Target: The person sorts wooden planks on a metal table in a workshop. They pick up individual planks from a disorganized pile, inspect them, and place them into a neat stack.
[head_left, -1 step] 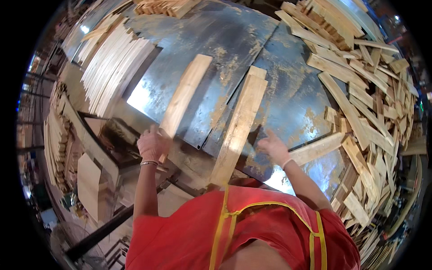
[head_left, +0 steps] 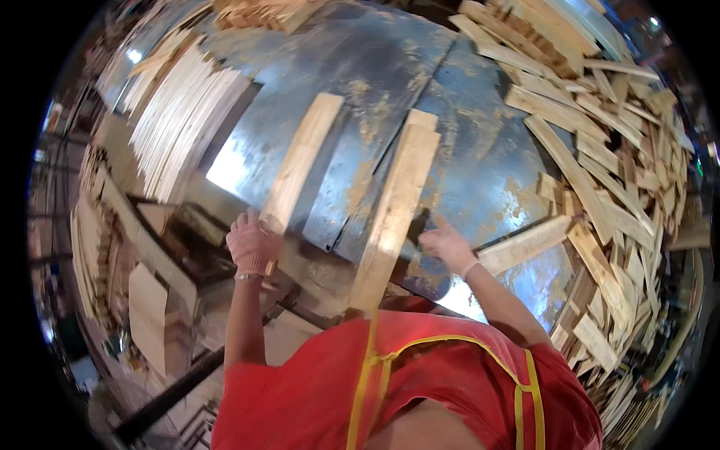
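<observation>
Two hands show in the head view: I record the left hand (head_left: 253,244) gripping the left board (head_left: 307,154) near its lower end, over the metal table (head_left: 367,56); the right hand (head_left: 448,246), loosely open, is beside overlapping boards (head_left: 401,199).

Metal table (head_left: 480,146), scattered sawdust (head_left: 516,201), stacked strips (head_left: 180,124) left, planks (head_left: 399,195) mid-table, jumbled offcuts (head_left: 571,176) right

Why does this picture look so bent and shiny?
In the head view, the fisheye lens bends straight edges toward its rim; white glare patches the metal table; a dark strip, likely shadow, flanks the board at the left hand; the far-left background looks smeared.
</observation>
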Demonstrator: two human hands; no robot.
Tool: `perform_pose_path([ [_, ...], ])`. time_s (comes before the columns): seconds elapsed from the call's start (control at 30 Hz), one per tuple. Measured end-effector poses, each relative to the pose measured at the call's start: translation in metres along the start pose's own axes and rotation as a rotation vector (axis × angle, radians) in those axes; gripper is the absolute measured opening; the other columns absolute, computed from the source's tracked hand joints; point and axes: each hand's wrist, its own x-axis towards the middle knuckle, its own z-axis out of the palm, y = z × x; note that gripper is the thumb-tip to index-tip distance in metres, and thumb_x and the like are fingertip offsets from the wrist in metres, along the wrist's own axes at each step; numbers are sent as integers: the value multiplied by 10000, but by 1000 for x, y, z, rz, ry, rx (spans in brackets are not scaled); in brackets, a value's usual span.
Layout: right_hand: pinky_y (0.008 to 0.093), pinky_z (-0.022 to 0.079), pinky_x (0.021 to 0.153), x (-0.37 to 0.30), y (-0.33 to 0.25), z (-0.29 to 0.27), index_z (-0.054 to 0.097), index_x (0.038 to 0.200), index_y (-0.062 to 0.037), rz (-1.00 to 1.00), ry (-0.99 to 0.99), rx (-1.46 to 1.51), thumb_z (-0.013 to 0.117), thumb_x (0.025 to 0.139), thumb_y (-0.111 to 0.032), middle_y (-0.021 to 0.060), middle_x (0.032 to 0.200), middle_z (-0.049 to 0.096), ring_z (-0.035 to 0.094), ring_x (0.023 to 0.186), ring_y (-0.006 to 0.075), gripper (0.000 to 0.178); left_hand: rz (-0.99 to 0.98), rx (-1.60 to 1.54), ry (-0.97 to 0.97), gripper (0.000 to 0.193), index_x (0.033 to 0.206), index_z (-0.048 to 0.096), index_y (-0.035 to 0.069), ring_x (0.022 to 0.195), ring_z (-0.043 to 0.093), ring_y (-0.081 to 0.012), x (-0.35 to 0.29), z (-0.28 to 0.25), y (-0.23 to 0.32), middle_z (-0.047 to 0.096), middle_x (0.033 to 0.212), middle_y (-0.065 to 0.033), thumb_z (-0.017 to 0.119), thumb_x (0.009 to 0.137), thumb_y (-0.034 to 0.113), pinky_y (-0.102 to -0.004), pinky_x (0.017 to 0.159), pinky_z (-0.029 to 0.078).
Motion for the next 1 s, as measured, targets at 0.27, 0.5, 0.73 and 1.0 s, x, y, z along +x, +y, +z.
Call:
perform_pose_path([
  [0.27, 450, 517, 1022, 21, -114, -52, 524, 1439, 16, -120, 1, -377, 780, 848, -373, 258, 1299, 678, 661, 1131, 380, 752, 448, -348, -78, 1025, 1558, 448, 77, 1418, 482, -403, -61, 32, 195, 487, 1565, -222, 901, 730, 476, -529, 1146, 428],
  [0.5, 457, 531, 1021, 34, -53, -262, 478, 1448, -105, 129, 783, -967, 850, 734, -344, 197, 1393, 526, 609, 1240, 396, 840, 435, -105, -10, 1008, 1541, 405, 84, 1304, 528, -458, -92, 66, 252, 446, 1531, -201, 895, 683, 284, -521, 1036, 512],
  [0.73, 418, 398, 1217, 9, -29, -131, 249, 1636, 57, -217, 375, 31, 860, 737, -327, 328, 1558, 462, 484, 1441, 442, 1153, 428, -864, -332, 883, 1571, 400, -4, 1329, 571, -363, -56, 35, 263, 493, 1533, -231, 728, 760, 110, -430, 1096, 495],
  [1.0, 504, 511, 1017, -6, -89, -171, 661, 1115, -42, -361, 541, -775, 674, 780, -286, 209, 1229, 686, 635, 1194, 390, 415, 205, -534, -295, 1203, 1669, 194, -9, 1366, 587, -427, -55, 12, 322, 533, 1523, -314, 862, 769, 427, -433, 1146, 475],
])
